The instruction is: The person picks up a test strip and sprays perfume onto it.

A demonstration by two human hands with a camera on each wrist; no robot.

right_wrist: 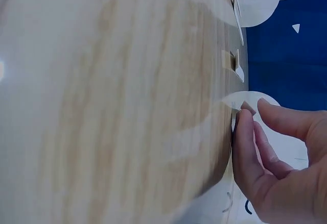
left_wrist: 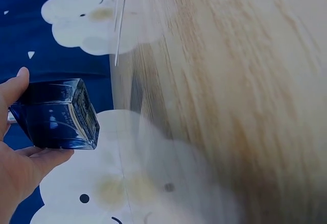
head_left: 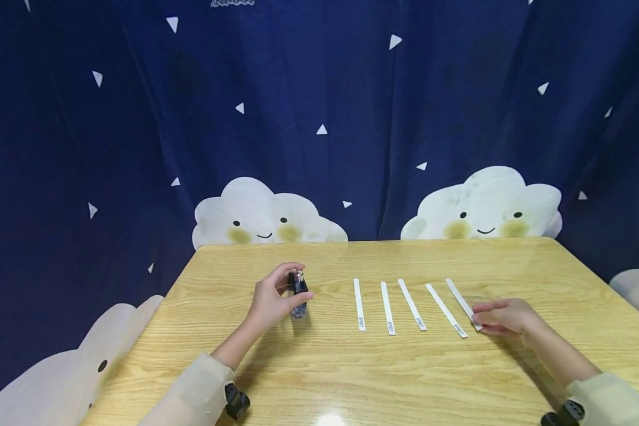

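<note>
My left hand (head_left: 274,296) grips a dark blue glass perfume bottle (head_left: 299,299) between thumb and fingers, its silvery neck at the top. The left wrist view shows the square base of the bottle (left_wrist: 59,117) turned toward the camera. Several narrow white paper strips (head_left: 387,309) lie side by side, with small dark print at their near ends. At the rightmost strip (head_left: 460,300), my right hand (head_left: 506,319) has its fingertips by the printed end. In the right wrist view the thumb and fingertips of this hand (right_wrist: 281,157) come close together; whether they pinch the strip is unclear.
The wood-grain table (head_left: 394,384) runs back to a dark blue curtain (head_left: 298,71) with white triangles and smiling clouds. A small black device (head_left: 236,401) is worn on the left wrist, and another black device (head_left: 563,414) on the right.
</note>
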